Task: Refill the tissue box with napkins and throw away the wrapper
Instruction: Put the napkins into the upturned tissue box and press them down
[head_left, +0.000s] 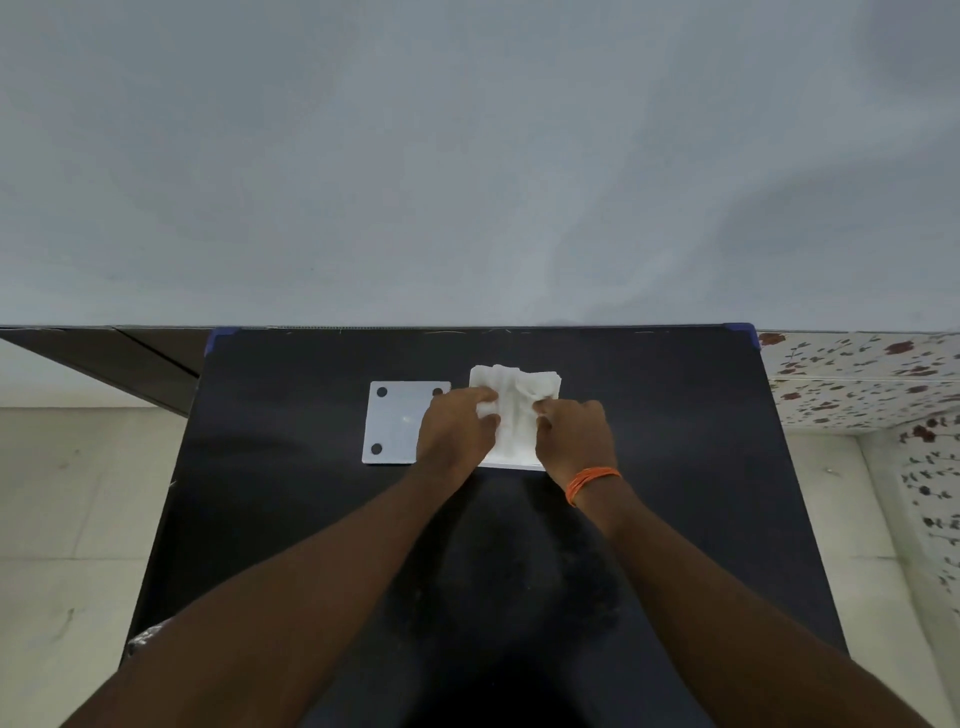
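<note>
A white stack of napkins (514, 410) lies on the black table (291, 519), a little right of centre, its top crumpled and puckered. My left hand (457, 431) pinches the stack's left side. My right hand (574, 434), with an orange thread band at the wrist, pinches its right side. Whether a clear wrapper covers the napkins I cannot tell. A flat white square panel (392, 428) with round dark holes near its corners lies just left of the stack, partly under my left hand. A white edge shows under the stack's near side (511, 466).
The table backs onto a plain grey wall (467, 156). A crinkled clear plastic bit (143, 639) shows at the table's near left edge. A white cloth with red flower print (857, 384) sits to the right. Pale floor tiles lie on both sides.
</note>
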